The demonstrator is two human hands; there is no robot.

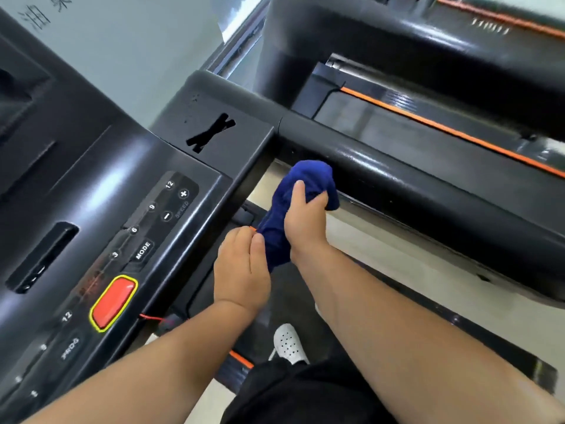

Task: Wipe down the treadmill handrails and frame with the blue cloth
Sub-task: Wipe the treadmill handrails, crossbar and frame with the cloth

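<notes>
The blue cloth (308, 182) is bunched up between both hands, just under the black right handrail (428, 191) of the treadmill. My right hand (305, 223) grips the cloth's upper part, close to where the handrail joins the console frame (244, 166). My left hand (241, 270) pinches the cloth's lower end with thumb and fingers. The cloth's top sits beside the handrail's near face; whether it touches is unclear.
The console (116, 228) with its red stop button (113, 302) and speed keys lies to the left. A second treadmill (428, 41) with orange trim stands beyond the handrail. My white shoe (289, 344) rests on the belt below.
</notes>
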